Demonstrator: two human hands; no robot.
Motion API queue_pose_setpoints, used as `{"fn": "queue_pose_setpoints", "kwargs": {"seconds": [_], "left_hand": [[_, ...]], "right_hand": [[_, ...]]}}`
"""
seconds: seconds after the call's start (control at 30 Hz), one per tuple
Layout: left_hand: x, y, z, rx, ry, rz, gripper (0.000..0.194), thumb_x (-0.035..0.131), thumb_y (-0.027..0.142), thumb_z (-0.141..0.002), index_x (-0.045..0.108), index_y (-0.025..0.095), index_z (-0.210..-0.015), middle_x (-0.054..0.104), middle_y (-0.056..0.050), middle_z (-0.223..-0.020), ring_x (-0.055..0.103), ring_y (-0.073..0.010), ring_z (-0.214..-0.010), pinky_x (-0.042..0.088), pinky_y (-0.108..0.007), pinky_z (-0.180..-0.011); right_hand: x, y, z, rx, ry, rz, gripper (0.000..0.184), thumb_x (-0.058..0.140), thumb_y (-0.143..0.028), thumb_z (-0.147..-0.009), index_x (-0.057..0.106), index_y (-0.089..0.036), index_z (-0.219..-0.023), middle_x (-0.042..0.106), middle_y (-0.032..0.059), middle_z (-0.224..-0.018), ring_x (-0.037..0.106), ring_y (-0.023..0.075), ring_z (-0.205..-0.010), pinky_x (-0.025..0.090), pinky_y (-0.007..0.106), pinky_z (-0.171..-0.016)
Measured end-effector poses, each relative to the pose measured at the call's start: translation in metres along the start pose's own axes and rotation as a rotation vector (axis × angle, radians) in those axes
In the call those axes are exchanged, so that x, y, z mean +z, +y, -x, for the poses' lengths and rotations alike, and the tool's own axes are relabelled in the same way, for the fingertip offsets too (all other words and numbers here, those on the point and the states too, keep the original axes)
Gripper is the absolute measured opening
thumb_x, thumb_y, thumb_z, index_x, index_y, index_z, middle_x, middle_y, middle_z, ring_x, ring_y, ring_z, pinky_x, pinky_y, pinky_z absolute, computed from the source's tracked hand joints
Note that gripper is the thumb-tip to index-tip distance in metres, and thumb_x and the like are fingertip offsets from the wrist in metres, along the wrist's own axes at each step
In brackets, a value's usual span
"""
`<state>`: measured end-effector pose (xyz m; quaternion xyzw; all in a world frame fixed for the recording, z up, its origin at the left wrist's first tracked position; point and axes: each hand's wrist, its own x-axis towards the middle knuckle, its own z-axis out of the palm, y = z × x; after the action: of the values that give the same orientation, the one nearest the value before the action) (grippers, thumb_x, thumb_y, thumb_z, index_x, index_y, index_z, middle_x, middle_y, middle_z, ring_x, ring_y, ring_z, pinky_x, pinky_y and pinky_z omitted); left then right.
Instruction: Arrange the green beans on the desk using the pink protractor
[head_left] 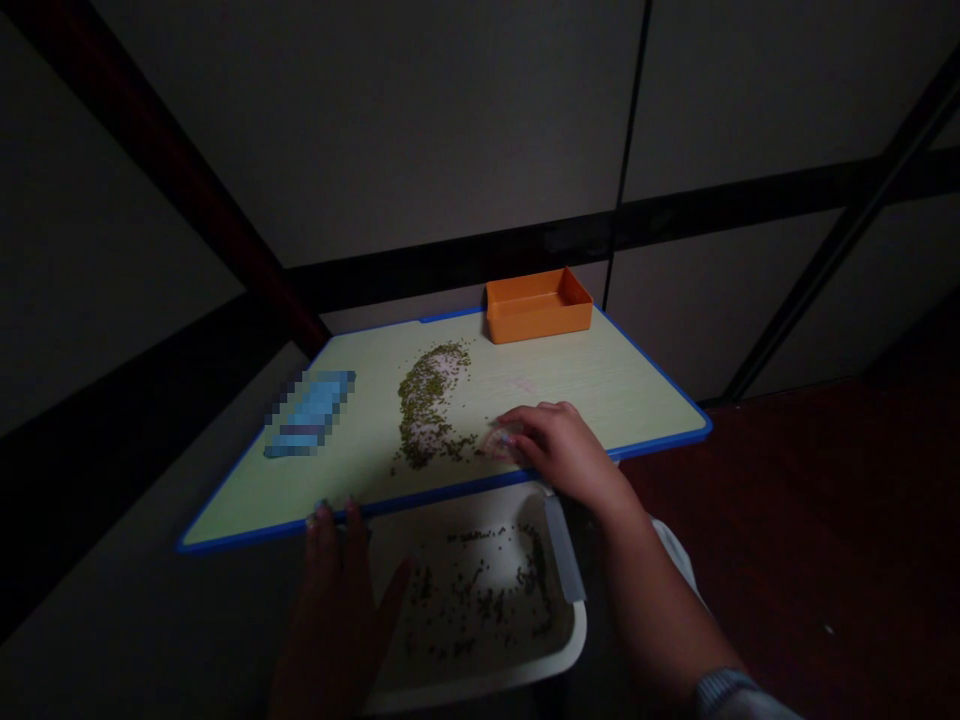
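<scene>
Where the right hand (559, 440) curls, grains (421, 398) lie (scattered) beside its fingertips (517, 414).

Dim indoor room, looks like a home: tall pale panels (450, 150) with a black band (697, 205), wardrobe-style; dark reddish floor (795, 520); small blue-edged table (622, 375) near panels; household-type plastic tub (480, 690). Which room, can't tell; too dark.
</scene>
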<state>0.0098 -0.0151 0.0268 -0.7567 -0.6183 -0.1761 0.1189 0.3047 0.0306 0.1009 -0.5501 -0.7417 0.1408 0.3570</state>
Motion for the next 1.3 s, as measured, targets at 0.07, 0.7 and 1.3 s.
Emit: {"fn": "queue_pose_setpoints", "kwargs": {"seconds": [0.07,0.7,1.3], "left_hand": [[0.000,0.000,-0.001,-0.005,-0.011,0.002,0.084,0.040,0.053,-0.084,0.004,0.014,-0.149,0.002,-0.021,-0.160,0.012,-0.0397,-0.146,0.031,-0.057,-0.111],[0.000,-0.003,-0.002,-0.009,-0.033,-0.022,0.083,0.040,0.054,-0.084,0.010,0.010,-0.148,0.009,-0.026,-0.157,0.013,-0.0412,-0.145,0.033,-0.057,-0.109],[-0.001,-0.004,-0.001,-0.025,-0.040,-0.012,0.081,0.039,0.054,-0.084,0.014,0.009,-0.147,0.010,-0.025,-0.158,0.014,-0.0407,-0.145,0.031,-0.055,-0.111]], "right_hand": [[0.002,0.000,-0.001,0.002,-0.003,0.014,0.027,0.056,-0.018,-0.086,0.067,-0.025,-0.109,0.072,0.0026,-0.093,0.060,0.0174,-0.086,0.035,0.034,-0.085],[0.002,0.005,-0.002,0.017,0.014,0.031,0.026,0.054,-0.020,-0.087,0.067,-0.025,-0.109,0.072,0.0032,-0.094,0.060,0.0183,-0.089,0.033,0.033,-0.086],[0.006,-0.005,-0.002,0.015,0.026,0.102,0.025,0.059,-0.019,-0.084,0.066,-0.025,-0.107,0.071,0.0025,-0.086,0.059,0.0182,-0.083,0.030,0.032,-0.084]]}}
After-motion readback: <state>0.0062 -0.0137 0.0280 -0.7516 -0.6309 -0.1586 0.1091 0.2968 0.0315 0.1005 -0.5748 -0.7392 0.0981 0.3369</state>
